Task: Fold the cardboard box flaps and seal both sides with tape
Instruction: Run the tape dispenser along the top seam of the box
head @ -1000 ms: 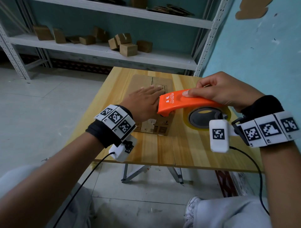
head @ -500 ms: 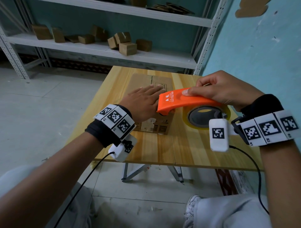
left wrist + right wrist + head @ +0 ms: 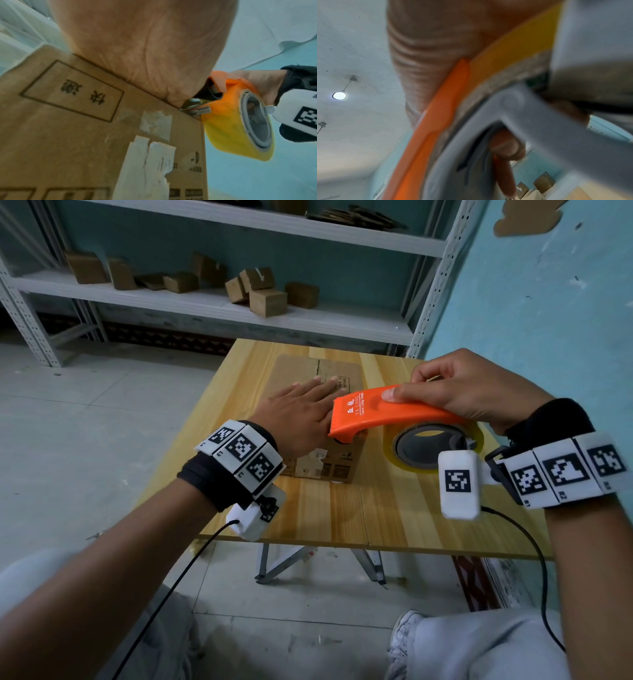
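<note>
A brown cardboard box [image 3: 301, 371] with its top flaps folded down sits on the wooden table [image 3: 394, 508]; its printed front [image 3: 85, 128] fills the left wrist view. My left hand [image 3: 301, 412] lies flat on the box top, fingers straight, pressing the flaps. My right hand [image 3: 466, 392] grips an orange tape dispenser [image 3: 387, 416] with a yellow tape roll [image 3: 236, 128]. The dispenser's toothed front end sits at the box's near top edge, touching my left hand. In the right wrist view the orange dispenser [image 3: 436, 121] is blurred.
The table stands against a blue wall [image 3: 548, 302] on the right. Behind it a white metal shelf [image 3: 212, 306] carries several small cardboard boxes [image 3: 267, 301]. Bare wood lies between the box and the table's near edge. My knees show below.
The tape dispenser has tilted slightly, its front end a little higher on the box edge. My left hand stays flat on the box top.
</note>
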`<action>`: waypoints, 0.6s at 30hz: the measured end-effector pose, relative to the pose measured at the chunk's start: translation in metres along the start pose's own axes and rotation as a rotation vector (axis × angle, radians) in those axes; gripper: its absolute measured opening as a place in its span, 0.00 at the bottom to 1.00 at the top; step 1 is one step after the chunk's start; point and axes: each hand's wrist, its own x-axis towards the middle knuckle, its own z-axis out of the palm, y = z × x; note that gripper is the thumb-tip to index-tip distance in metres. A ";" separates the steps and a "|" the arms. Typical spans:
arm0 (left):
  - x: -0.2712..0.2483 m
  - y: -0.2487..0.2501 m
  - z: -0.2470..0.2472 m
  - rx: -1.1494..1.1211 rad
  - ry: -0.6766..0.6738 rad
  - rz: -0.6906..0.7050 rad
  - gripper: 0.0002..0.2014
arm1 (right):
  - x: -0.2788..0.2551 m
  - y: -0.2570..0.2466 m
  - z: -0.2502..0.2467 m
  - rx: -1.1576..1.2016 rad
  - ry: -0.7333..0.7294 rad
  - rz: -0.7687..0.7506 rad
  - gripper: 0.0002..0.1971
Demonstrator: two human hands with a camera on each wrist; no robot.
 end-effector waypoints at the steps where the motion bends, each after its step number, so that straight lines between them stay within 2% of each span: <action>1: 0.000 0.000 0.000 0.006 0.002 -0.001 0.53 | 0.000 0.000 0.000 -0.001 -0.001 0.000 0.22; 7: 0.002 -0.001 0.002 0.010 0.006 0.003 0.51 | -0.001 0.000 0.000 0.001 -0.003 -0.003 0.21; 11: -0.002 0.000 0.001 0.023 0.016 -0.010 0.42 | 0.000 0.000 0.000 0.001 0.001 -0.007 0.22; 16: 0.000 -0.001 0.001 -0.006 0.000 -0.007 0.50 | 0.000 0.000 0.000 0.004 -0.006 -0.005 0.22; 18: -0.002 0.001 -0.001 -0.005 0.012 -0.022 0.43 | 0.001 0.000 0.000 0.008 -0.007 -0.003 0.23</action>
